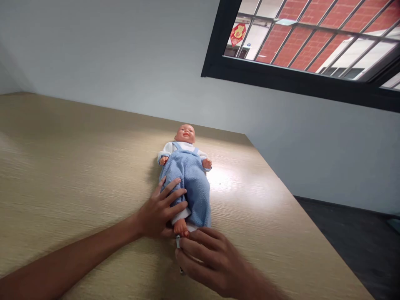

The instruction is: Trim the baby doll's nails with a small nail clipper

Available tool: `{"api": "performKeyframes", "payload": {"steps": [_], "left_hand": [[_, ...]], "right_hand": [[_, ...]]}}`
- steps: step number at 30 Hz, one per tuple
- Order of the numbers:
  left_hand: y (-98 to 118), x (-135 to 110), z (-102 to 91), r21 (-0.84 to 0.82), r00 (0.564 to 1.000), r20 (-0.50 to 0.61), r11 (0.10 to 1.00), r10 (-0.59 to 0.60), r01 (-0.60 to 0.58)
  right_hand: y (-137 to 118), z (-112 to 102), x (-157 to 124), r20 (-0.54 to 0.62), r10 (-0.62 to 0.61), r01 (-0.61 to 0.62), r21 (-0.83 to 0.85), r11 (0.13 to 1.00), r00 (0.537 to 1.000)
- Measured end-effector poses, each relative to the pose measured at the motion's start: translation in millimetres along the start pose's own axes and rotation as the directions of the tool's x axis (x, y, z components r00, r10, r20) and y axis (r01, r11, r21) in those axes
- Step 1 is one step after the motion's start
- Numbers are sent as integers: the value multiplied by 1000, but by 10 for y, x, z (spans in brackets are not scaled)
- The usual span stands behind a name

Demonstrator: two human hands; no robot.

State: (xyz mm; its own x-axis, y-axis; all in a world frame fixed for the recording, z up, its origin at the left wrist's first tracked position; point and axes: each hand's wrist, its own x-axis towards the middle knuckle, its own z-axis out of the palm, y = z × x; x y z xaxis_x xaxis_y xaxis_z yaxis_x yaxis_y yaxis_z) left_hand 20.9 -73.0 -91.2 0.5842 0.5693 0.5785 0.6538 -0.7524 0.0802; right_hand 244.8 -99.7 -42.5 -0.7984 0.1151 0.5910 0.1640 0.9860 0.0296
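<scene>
You're looking down across a long worktop (78, 166) with a laminate surface in a pale, wood-look finish, finely grained and shining where light pools. Taking the doll as the centre of the clock, a smooth grey wall (109, 54) rises at 12 o'clock. At 1 o'clock, a black-framed window (281, 81) shows thin metal bars, a red brick wall (290, 41), and a red diamond-shaped ornament (238, 34). A dark floor (350, 246) lies at 4 o'clock, beyond the worktop's edge.

The baby doll (185, 175) lies flat on its back on the worktop, head at 12 o'clock and feet towards you. It wears soft, nubbly blue overalls (190, 187) with narrow straps over a white long-sleeved shirt (168, 146). Its head (185, 134) and small hands look like smooth moulded vinyl.

Your left hand (161, 208) comes in from 8 o'clock, fingers spread and resting across the blue cloth over the doll's leg. Your right hand (212, 262) sits at 6 o'clock, fingers curled together and pinching a small silver metal tool (178, 241), partly hidden, right beside the doll's bare foot (181, 228). Its exact kind is hard to tell.
</scene>
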Motion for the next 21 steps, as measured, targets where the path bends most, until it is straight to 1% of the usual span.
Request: {"api": "performKeyframes", "payload": {"steps": [4, 8, 16, 21], "left_hand": [[4, -1, 16, 7, 1000, -12, 1000, 1, -1], [9, 2, 6, 10, 1000, -1, 1000, -5, 5], [2, 4, -7, -15, 1000, 9, 1000, -5, 5], [4, 11, -5, -32, 1000, 8, 999, -17, 17]], "right_hand": [[-11, -15, 34, -1, 5, -5, 3, 1000, 1000], [-18, -26, 60, -3, 7, -7, 10, 1000, 1000], [0, -5, 45, -11, 16, -15, 45, 999, 1000], [15, 5, 41, 13, 2, -3, 38, 999, 1000]]}}
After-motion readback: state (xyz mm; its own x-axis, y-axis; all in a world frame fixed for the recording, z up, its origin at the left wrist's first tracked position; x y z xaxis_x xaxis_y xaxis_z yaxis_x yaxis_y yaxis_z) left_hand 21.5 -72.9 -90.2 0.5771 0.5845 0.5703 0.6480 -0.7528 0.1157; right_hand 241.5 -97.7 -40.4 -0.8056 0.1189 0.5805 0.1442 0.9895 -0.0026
